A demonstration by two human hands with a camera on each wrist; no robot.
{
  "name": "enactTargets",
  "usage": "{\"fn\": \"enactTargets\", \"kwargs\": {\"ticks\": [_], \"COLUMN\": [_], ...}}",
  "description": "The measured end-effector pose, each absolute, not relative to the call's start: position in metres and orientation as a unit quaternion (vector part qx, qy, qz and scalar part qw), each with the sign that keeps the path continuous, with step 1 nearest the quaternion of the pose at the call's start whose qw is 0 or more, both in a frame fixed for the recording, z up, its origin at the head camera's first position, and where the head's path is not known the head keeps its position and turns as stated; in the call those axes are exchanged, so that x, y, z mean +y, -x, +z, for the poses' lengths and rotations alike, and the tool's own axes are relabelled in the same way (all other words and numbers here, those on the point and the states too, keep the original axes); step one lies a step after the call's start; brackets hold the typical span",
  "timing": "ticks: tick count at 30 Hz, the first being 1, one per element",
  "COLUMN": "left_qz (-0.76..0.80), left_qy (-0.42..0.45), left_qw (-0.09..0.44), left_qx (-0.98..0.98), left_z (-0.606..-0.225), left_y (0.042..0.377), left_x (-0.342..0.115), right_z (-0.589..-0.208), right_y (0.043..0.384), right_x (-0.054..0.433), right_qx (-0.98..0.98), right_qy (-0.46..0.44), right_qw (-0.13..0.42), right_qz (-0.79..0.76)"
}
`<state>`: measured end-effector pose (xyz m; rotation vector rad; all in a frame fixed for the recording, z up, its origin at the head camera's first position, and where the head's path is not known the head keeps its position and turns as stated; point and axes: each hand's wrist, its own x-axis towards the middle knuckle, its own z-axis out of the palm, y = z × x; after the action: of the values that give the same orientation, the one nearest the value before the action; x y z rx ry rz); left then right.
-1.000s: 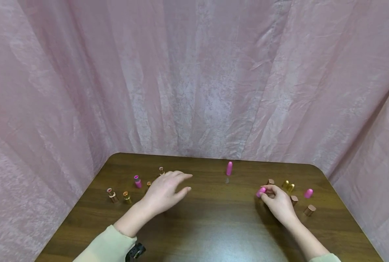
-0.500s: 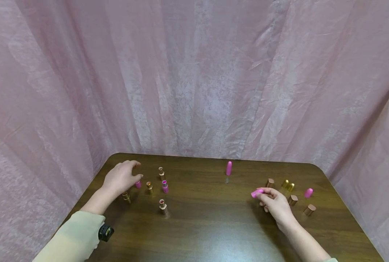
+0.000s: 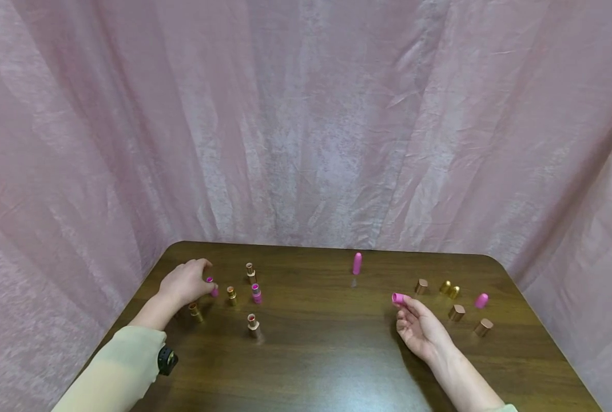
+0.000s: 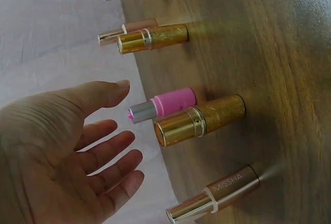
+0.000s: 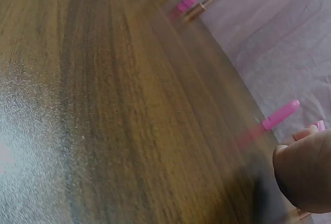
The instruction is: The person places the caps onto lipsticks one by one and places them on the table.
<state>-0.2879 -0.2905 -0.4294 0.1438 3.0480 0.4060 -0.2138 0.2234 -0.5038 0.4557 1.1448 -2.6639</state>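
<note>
In the head view, my left hand (image 3: 183, 283) reaches over the left side of the table, thumb and fingers spread around an uncapped pink lipstick (image 3: 212, 286). The left wrist view shows its fingers loosely bent and apart from that pink lipstick (image 4: 176, 102). Beside it stand a gold lipstick (image 4: 222, 118) and a rose-gold MISSHA lipstick (image 4: 235, 188). On the right side, my right hand (image 3: 421, 329) pinches a pink lipstick cap (image 3: 397, 298) between thumb and finger, its hollow end turned left. The right wrist view shows only part of this hand (image 5: 305, 172).
Other uncapped lipsticks stand at left: a gold one (image 3: 231, 296), a pink one (image 3: 256, 293) and rose-gold ones (image 3: 253, 326). A pink cap (image 3: 357, 263) stands at the back. Rose-gold caps (image 3: 457, 312), gold caps (image 3: 454, 292) and a pink cap (image 3: 481, 300) lie at right.
My left hand has moved left from the table's middle-left to the pink lipstick. My right hand has shifted slightly left and turned palm up, bringing the pink cap's hollow end into view.
</note>
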Motion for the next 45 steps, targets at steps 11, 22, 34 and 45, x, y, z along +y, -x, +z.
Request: {"fn": "enactTargets", "kwargs": {"ticks": [11,22,34,45], "left_qz": [0.121,0.109,0.101,0.088], "left_qy": [-0.047,-0.01,-0.022,-0.135], "left_qw": [0.068,0.087,0.042,-0.024], "left_qx": [0.989,0.99,0.994,0.987], "left_z": [-0.439,-0.448,-0.42,-0.355], "left_y": [0.302,0.304,0.303,0.273], "left_x": [-0.285,-0.286,-0.283,-0.212], "right_z": [-0.504,-0.503,-0.503,-0.505], "right_y": [0.207,0.208,0.211,0.212], "right_x": [0.23,0.224,0.222,0.218], "right_qx": [0.398,0.383,0.403,0.413], "right_qy": [-0.157,-0.163,-0.157,-0.153], "right_qw": [0.093,0.105,0.107,0.107], "right_qz": [-0.899,-0.903,-0.895,-0.891]}}
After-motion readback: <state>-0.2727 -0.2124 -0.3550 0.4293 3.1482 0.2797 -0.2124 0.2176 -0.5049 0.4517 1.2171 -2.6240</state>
